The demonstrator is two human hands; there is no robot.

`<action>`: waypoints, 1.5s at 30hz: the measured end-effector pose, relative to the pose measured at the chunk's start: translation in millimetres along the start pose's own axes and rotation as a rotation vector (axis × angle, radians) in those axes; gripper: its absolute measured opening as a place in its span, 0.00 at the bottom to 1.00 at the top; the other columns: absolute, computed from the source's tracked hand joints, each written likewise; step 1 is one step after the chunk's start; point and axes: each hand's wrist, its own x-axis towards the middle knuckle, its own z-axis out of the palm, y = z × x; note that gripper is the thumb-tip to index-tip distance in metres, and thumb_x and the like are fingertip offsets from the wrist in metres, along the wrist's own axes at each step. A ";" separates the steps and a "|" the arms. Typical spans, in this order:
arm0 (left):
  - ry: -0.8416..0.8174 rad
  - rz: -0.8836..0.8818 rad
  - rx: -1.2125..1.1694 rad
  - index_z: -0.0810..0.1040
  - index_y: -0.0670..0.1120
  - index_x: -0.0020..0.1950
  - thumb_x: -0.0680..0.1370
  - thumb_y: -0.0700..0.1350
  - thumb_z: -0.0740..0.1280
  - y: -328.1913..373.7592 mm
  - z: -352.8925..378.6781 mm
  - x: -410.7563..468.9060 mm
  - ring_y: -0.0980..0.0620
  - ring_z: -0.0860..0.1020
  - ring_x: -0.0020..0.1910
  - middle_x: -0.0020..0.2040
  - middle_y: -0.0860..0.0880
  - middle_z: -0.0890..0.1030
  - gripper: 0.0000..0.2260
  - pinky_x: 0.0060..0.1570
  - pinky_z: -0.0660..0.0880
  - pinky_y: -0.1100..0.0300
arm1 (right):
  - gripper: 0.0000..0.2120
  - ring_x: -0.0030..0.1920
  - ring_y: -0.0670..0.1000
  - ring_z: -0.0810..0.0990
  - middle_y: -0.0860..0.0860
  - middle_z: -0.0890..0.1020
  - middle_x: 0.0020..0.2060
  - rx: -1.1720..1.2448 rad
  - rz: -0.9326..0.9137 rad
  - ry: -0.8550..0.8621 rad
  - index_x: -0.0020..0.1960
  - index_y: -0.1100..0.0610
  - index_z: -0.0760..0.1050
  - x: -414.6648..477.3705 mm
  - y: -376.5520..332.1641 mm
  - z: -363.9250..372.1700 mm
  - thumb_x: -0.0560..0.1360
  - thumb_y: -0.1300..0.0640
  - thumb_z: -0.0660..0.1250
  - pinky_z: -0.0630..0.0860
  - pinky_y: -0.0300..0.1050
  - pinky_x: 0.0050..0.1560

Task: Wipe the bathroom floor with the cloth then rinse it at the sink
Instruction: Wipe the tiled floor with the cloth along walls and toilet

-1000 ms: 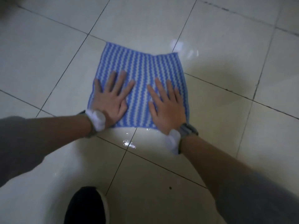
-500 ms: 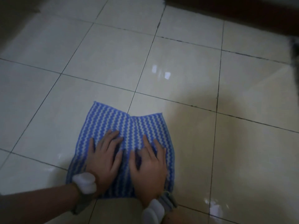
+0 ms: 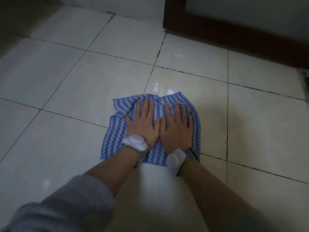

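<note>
A blue cloth with white zigzag stripes (image 3: 112, 139) lies on the pale tiled floor (image 3: 80, 91), its far left corner rumpled and folded over. My left hand (image 3: 143, 125) and my right hand (image 3: 176, 128) press flat on the cloth side by side, thumbs touching and fingers stretched forward. Each wrist carries a grey strap with a white piece on it. The sink is not in view.
A dark wooden frame and skirting (image 3: 234, 37) run along the far right wall. Something pale and fuzzy (image 3: 304, 79) shows at the right edge. Wet reflections shine on the tiles just beyond the cloth. Grey sleeves cover my upper arms.
Both hands have pushed the cloth forward across the tiles towards the dark skirting. My hands have come together until the thumbs touch, and the cloth's far left corner has bunched up.
</note>
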 end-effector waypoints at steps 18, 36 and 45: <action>0.247 0.051 -0.130 0.55 0.46 0.81 0.78 0.54 0.47 15.6 -24.9 107.6 0.47 0.48 0.81 0.81 0.46 0.53 0.31 0.79 0.46 0.48 | 0.24 0.75 0.61 0.65 0.58 0.68 0.75 0.126 -0.299 0.163 0.74 0.56 0.69 125.0 46.1 -24.2 0.81 0.49 0.56 0.67 0.60 0.72; 0.059 0.090 -0.091 0.52 0.47 0.80 0.83 0.57 0.36 105.1 66.0 -179.3 0.37 0.59 0.77 0.80 0.44 0.56 0.28 0.72 0.52 0.29 | 0.26 0.80 0.52 0.51 0.48 0.57 0.80 -0.067 0.142 -0.099 0.79 0.44 0.57 -176.9 98.0 -63.1 0.83 0.40 0.45 0.51 0.50 0.75; -0.071 0.308 -0.144 0.57 0.48 0.79 0.82 0.58 0.48 178.7 90.8 -221.9 0.37 0.61 0.76 0.79 0.43 0.60 0.27 0.67 0.56 0.25 | 0.27 0.75 0.55 0.63 0.51 0.68 0.75 -0.100 0.556 -0.005 0.75 0.45 0.64 -244.5 153.0 -85.4 0.81 0.38 0.41 0.61 0.56 0.70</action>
